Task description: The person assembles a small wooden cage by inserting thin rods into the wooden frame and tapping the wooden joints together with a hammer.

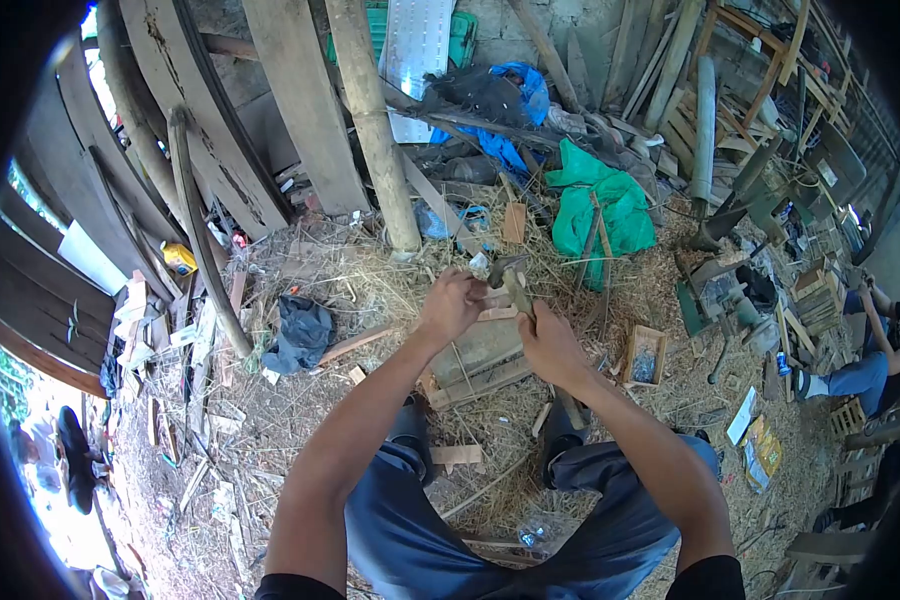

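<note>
My right hand (550,343) is closed around the handle of a hammer (517,288), whose dark head points up and to the left. Close to its left, my left hand (457,303) has its fingers bent together near the hammer head; what they hold is too small to make out. Below both hands, between my boots, a low wooden block (480,355) rests on the straw-covered ground, with a pale strip of wood at its far edge.
A small wooden box (645,357) lies right of the block. Beyond are a green sack (605,215), a bamboo post (375,130) and piled planks. A black plastic bag (300,333) lies left. Another person (860,370) sits at the far right.
</note>
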Demonstrator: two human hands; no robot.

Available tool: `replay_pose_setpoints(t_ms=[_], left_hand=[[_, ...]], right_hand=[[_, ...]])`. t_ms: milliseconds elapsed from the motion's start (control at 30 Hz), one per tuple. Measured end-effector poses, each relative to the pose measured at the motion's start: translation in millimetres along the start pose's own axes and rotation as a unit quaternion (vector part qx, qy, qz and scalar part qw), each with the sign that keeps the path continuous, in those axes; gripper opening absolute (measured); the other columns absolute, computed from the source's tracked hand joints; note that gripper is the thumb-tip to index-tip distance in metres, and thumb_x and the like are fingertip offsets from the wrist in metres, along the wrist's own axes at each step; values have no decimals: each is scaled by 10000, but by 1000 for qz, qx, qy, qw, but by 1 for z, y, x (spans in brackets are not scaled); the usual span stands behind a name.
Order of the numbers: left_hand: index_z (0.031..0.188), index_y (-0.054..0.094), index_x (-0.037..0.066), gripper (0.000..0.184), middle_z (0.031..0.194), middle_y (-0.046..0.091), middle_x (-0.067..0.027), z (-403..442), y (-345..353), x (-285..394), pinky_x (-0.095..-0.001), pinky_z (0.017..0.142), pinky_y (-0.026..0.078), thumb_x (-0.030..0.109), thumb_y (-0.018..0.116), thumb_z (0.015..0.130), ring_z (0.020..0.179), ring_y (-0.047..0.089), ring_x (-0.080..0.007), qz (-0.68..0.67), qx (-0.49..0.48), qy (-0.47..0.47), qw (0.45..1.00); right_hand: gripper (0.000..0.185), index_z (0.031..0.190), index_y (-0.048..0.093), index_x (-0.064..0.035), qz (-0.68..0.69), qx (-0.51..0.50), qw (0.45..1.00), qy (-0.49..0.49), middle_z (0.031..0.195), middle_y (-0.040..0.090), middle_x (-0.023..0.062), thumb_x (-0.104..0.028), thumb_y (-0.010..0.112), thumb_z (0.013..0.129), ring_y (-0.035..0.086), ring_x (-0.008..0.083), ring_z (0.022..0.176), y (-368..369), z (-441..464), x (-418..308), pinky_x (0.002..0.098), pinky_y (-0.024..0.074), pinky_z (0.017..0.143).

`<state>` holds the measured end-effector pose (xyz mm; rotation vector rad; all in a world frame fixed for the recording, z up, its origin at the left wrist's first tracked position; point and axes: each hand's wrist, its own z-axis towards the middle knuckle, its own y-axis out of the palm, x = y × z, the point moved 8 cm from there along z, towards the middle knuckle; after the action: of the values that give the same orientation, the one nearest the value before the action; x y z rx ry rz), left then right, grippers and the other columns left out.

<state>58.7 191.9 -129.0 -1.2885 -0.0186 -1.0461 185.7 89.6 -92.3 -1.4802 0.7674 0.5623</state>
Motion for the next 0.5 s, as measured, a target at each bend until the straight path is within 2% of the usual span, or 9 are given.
replay_pose_setpoints(t_ms=[33, 133, 233, 333, 433, 500], left_hand=[[866, 689, 27, 278, 849, 663, -97, 1, -1, -5, -363, 765, 504, 239, 784, 714, 893, 626, -267, -14, 14, -17, 1000], [882, 686, 11, 291, 837, 668, -108, 0, 0, -11, -379, 730, 514, 238, 778, 725, 815, 644, -289, -39, 29, -60, 997], [915, 684, -1, 297, 843, 669, -128, 5, 4, -8, -396, 693, 518, 235, 763, 753, 739, 651, -312, -85, 24, -65, 994], [926, 676, -10, 287, 868, 678, -142, 7, 6, -3, -384, 712, 528, 225, 748, 778, 778, 674, -301, -41, 7, -43, 998], [957, 666, -14, 280, 895, 684, -135, 8, 5, -2, -372, 732, 536, 206, 729, 796, 804, 679, -309, -41, -26, -40, 998], [973, 662, -11, 276, 906, 683, -126, 10, 10, -10, -369, 739, 538, 193, 722, 797, 804, 674, -315, -59, -15, -37, 997]], right_hand=[[282, 1026, 468, 77, -1, 16, 1000, -8, 703, 579, 321, -194, 474, 947, 570, 518, 699, -2, 1, 0, 540, 433, 646], [270, 995, 467, 70, -5, 27, 1000, -6, 675, 574, 309, -197, 473, 952, 570, 510, 678, -7, 2, 0, 538, 430, 627], [252, 956, 461, 59, -4, 25, 1000, -1, 664, 571, 304, -193, 475, 954, 572, 502, 668, -7, 1, 0, 535, 426, 604], [240, 928, 451, 54, 3, 38, 999, -19, 651, 567, 299, -183, 483, 950, 570, 499, 644, -11, -4, -12, 531, 421, 572], [228, 919, 442, 52, 3, 60, 997, -47, 642, 565, 295, -170, 488, 945, 565, 499, 618, -11, -5, -13, 526, 416, 547], [221, 918, 439, 52, 0, 74, 995, -63, 640, 564, 294, -163, 488, 943, 562, 499, 606, -7, -1, -3, 525, 413, 537]])
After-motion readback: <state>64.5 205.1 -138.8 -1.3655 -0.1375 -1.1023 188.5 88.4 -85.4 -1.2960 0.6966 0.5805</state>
